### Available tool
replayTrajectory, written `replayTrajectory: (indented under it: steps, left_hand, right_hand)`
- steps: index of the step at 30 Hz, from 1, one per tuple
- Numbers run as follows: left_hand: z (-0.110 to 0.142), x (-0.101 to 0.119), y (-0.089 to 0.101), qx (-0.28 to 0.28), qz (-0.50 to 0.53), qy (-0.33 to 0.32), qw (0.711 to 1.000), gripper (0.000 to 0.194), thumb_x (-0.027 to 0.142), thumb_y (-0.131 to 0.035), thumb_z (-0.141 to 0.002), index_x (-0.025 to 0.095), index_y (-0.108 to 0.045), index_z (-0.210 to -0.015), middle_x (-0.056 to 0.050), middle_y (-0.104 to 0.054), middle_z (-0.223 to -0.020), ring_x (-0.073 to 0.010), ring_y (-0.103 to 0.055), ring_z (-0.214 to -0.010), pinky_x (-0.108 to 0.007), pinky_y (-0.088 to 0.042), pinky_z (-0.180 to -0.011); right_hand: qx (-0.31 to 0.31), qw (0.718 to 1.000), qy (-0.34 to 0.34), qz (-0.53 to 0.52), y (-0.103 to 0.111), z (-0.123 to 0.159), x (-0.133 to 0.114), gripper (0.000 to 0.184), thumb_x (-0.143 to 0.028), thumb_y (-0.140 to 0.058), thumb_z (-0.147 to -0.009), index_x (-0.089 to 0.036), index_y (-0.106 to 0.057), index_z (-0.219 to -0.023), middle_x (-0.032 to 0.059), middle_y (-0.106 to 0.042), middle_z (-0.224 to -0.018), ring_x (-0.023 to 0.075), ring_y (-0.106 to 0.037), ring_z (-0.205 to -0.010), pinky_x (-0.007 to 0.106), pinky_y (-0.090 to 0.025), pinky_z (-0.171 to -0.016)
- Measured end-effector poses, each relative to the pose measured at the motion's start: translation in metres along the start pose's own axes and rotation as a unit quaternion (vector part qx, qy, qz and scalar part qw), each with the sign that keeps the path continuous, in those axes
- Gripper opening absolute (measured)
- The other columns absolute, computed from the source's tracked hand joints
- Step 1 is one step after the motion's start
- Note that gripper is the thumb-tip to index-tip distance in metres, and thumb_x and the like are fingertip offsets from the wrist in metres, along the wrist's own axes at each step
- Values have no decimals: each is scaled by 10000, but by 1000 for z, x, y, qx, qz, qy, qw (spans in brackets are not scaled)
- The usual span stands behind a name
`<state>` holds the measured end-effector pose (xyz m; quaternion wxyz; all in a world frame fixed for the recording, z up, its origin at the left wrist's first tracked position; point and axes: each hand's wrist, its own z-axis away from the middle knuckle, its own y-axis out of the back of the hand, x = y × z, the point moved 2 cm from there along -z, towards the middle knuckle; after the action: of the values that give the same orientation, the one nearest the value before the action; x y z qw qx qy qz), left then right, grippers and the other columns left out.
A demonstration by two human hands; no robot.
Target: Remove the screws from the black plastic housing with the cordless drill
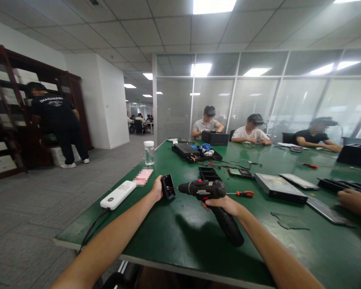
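My left hand [157, 188] grips a small black box-shaped casing [168, 188] by its left side, its open face turned right and holding small parts I cannot make out. A black cordless drill [203, 188] with red details is in my right hand [225, 204], fingers wrapped round the handle below the body. The drill points left, its bit at or very near the casing's inside; contact cannot be told. Behind the drill lies a black frame-like tray [209, 174], with an orange-handled screwdriver [245, 193] to the right.
On the green table [156, 237], a white power bank [118, 194] and a clear jar [149, 154] stand left. To the right are a metal disc drive [279, 188], a circuit board [240, 172] and a dark glass-like sheet [289, 221]. A co-worker's hand [356, 202] reaches in at right.
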<state>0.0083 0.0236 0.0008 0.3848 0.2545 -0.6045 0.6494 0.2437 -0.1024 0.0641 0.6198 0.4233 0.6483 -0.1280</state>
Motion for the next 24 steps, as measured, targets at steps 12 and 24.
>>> replayTrajectory:
  steps: [12, 24]
  left_hand:
    - [2, 1, -2, 23, 8, 12, 1000, 261, 377, -369, -657, 148, -464, -574, -9, -464, -466, -128, -455, -382, -278, -392, -438]
    - [3, 2, -2, 17, 10, 11, 1000, 272, 387, -358, -656, 151, -450, -558, -7, -451, -454, -124, -438, -365, -274, -385, -421]
  right_hand:
    - [-5, 1000, -3, 7, -1, 0, -4, 238, -298, -446, -712, -77, -517, -765, 39, -491, -668, 118, -448, -642, 279, -341, -667]
    - [4, 1000, -3, 7, -1, 0, 0, 240, -302, -446, -709, -80, -521, -762, 35, -497, -667, 115, -449, -633, 276, -339, -664]
